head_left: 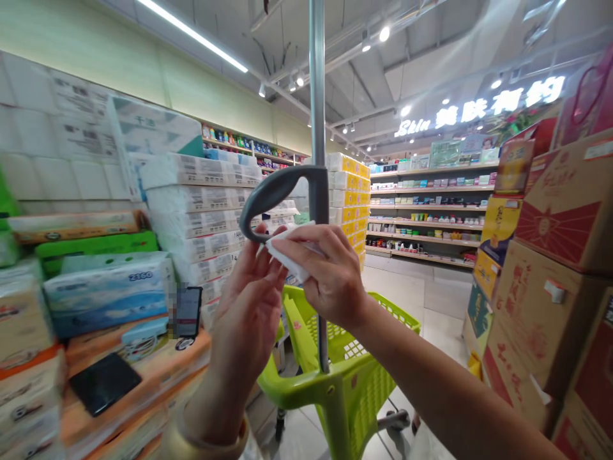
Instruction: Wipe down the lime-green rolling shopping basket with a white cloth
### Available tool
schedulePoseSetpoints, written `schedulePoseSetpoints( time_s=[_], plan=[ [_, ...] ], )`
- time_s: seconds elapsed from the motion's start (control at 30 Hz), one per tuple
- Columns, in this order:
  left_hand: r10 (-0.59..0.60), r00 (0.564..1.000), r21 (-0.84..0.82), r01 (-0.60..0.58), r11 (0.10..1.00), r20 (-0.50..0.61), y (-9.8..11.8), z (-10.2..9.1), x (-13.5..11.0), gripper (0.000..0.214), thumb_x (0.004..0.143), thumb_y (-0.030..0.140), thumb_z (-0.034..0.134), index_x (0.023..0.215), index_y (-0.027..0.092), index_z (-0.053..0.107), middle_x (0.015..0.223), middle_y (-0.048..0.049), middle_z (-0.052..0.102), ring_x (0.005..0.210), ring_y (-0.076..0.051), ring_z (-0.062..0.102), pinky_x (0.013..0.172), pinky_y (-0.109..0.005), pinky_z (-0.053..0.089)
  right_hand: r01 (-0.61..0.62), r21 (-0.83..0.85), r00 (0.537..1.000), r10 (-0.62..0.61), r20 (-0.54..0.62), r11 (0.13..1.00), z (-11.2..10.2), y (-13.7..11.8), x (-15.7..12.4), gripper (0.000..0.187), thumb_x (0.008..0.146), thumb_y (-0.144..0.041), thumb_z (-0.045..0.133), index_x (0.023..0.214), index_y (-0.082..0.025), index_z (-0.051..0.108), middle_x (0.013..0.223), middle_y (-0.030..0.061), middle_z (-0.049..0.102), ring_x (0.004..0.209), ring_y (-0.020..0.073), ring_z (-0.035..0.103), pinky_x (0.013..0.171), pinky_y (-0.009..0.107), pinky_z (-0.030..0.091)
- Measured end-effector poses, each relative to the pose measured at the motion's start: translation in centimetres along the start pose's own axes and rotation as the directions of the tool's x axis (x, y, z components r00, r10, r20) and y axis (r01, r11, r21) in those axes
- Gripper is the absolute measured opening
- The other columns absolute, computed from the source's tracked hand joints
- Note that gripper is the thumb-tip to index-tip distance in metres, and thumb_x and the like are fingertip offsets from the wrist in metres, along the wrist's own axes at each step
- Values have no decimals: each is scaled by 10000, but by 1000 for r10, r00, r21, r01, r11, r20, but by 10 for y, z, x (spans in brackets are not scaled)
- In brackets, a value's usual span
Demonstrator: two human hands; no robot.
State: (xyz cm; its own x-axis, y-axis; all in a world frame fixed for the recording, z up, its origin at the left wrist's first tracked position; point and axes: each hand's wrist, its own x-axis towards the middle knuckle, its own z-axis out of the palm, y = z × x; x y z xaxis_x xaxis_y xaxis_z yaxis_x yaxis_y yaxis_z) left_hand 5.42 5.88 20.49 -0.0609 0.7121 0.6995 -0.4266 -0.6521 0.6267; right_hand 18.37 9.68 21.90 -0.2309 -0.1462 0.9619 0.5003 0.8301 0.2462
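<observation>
A lime green shopping basket cart (352, 383) stands in front of me with a silver pole (317, 96) rising from it and a grey curved handle (272, 191) at the pole's left. My right hand (330, 275) is closed on a white tissue (292, 255) and presses it against the lower end of the grey handle. My left hand (249, 306) is raised just below the handle, fingers together, touching the tissue from the left.
Stacked tissue and toilet paper packs (191, 204) fill the left side, with a phone (188, 312) and a black wallet (104, 382) lying on them. Cardboard boxes (560, 268) are piled on the right. Store shelves (426, 217) line the far aisle.
</observation>
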Motion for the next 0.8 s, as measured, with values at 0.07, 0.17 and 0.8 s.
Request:
schedulePoseSetpoints(
  time_s=[0.07, 0.17, 0.8],
  plan=[
    [-16, 1000, -8, 16, 1000, -17, -2, -2, -3, 593, 782, 143, 498, 1356, 288, 523, 1385, -12, 595, 1372, -238, 461, 1173, -431, 365, 59, -10, 997, -59, 39, 998, 1, -1, 3, 289, 960, -178, 547, 1203, -267, 676, 1144, 43, 671, 1099, 185, 600, 948, 336, 513],
    [-23, 999, -41, 22, 999, -23, -5, -5, -5, 647, 776, 142, 491, 1408, 279, 476, 1413, -29, 573, 1386, -242, 443, 1182, -457, 348, 101, -56, 994, -99, 46, 993, -3, 5, 1, 309, 960, -187, 554, 1239, -272, 656, 1146, 44, 675, 1102, 195, 606, 952, 353, 492],
    [16, 1000, -8, -16, 1000, 1, -14, -13, -3, 703, 778, 173, 485, 1467, 288, 401, 1425, -44, 568, 1343, -261, 498, 1150, -488, 376, 212, -121, 977, -209, 42, 970, -14, 36, 58, 311, 978, -177, 490, 1180, -325, 674, 1234, -23, 683, 1255, 200, 568, 1074, 441, 455]
  ],
)
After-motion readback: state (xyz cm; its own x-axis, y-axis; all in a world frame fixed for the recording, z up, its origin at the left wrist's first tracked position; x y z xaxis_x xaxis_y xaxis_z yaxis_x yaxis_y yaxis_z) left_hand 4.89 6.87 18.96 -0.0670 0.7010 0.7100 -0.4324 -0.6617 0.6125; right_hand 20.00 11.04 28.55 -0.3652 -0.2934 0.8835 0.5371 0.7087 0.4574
